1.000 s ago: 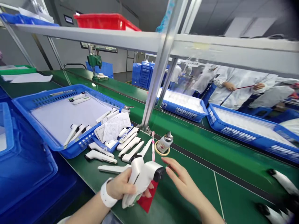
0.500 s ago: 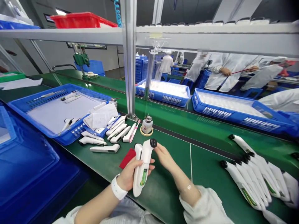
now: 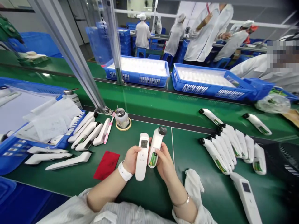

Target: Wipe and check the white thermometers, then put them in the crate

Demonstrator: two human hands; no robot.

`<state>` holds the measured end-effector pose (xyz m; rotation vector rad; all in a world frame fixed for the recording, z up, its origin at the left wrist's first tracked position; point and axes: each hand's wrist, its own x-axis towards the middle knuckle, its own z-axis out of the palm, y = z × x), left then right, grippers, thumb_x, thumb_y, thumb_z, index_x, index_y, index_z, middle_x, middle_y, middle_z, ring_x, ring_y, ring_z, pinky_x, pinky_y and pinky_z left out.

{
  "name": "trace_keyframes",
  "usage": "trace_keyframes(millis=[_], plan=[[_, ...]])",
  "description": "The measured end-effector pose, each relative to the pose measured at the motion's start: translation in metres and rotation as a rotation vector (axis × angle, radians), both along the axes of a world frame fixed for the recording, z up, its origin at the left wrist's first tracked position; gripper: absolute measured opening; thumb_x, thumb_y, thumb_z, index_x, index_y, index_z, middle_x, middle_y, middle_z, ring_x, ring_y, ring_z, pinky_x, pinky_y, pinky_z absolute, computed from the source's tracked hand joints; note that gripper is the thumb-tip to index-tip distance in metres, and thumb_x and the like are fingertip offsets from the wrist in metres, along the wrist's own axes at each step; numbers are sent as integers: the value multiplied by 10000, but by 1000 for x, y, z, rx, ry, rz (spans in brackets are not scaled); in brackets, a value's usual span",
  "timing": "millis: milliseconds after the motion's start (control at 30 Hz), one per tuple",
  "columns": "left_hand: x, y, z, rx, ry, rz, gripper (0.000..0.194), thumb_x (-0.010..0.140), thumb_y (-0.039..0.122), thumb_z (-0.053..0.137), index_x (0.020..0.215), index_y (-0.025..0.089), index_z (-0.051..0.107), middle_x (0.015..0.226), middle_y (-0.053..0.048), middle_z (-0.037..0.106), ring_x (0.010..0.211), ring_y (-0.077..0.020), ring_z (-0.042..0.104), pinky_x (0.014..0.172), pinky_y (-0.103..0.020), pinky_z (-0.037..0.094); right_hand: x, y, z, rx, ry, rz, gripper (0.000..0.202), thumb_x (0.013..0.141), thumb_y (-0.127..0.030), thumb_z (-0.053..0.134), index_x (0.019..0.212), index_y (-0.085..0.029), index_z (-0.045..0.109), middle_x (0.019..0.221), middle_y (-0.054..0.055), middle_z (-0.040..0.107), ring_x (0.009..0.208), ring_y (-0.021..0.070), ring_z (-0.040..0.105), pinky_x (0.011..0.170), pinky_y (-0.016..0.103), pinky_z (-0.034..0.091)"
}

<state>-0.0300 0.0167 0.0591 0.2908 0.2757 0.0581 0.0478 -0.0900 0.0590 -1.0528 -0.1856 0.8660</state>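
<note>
My left hand is closed round a white handheld thermometer, whose small grey screen faces up. Beside it, my right hand grips a second white thermometer with a black tip and an open compartment showing green inside. The two devices are close together, side by side. A red cloth lies on the green table left of my left wrist. Several white devices are lined up at the right, and more white devices lie at the left.
A small jar stands on a round ring behind my hands, near a pink-and-white toothbrush. Blue trays with white contents stand beyond the green belt. A metal post rises at the left. Several people in white work farther back.
The view has turned right and down. My right hand, empty before, now holds the black-tipped device. The two devices, overlapped in my left hand earlier, are now apart, one in each hand.
</note>
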Motion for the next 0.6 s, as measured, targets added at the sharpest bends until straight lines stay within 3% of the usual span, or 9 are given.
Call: trace_keyframes(millis=[133,200,267,333,400,500,600], plan=[[0,-3,-1,45,68,10,429,653,214,572,1062,85,604,780,-90,689,739,-234,649,708,-327,481,-8,-11,-2,-146,-273,-47,292,800,-379,590,1051,-249,519,1047,30,613,878,184,593,762,320,487],[-1,-4,1,101,113,20,334,698,185,594,1013,81,623,831,-108,695,767,-227,651,715,-314,488,-3,-19,4,-237,-571,33,337,826,-371,556,1139,-255,511,1164,54,568,1018,205,557,871,352,455],[-4,-2,2,159,155,49,285,726,170,605,999,90,632,892,-112,693,792,-210,648,724,-295,494,22,-24,16,-349,-916,156,431,839,-374,535,1249,-260,467,1339,71,448,1204,236,444,984,389,384],[-7,3,4,155,150,49,301,740,193,610,1028,106,632,935,-107,683,772,-181,636,707,-271,498,73,-24,32,-560,-1207,190,501,845,-395,518,1312,-243,419,1410,75,371,1291,247,346,1040,395,327],[-9,8,5,74,83,12,366,760,249,593,1109,142,606,975,-96,668,705,-141,603,646,-241,492,143,-23,46,-1071,-1363,86,493,872,-394,466,1327,-220,393,1379,82,408,1267,224,375,1032,353,337],[-11,9,8,-28,-3,-1,485,779,308,556,1256,238,504,1051,-82,642,630,-103,534,552,-210,460,242,-23,56,-1410,-1274,-43,524,875,-300,484,1328,-67,361,1332,220,406,1242,311,382,1003,459,336],[-13,7,8,-11,0,37,588,772,305,558,1338,297,396,1098,-92,630,626,-113,513,519,-214,442,300,-33,51,-1654,-1150,-107,427,880,-320,512,1247,-112,449,1249,156,490,1128,275,493,927,489,410]])
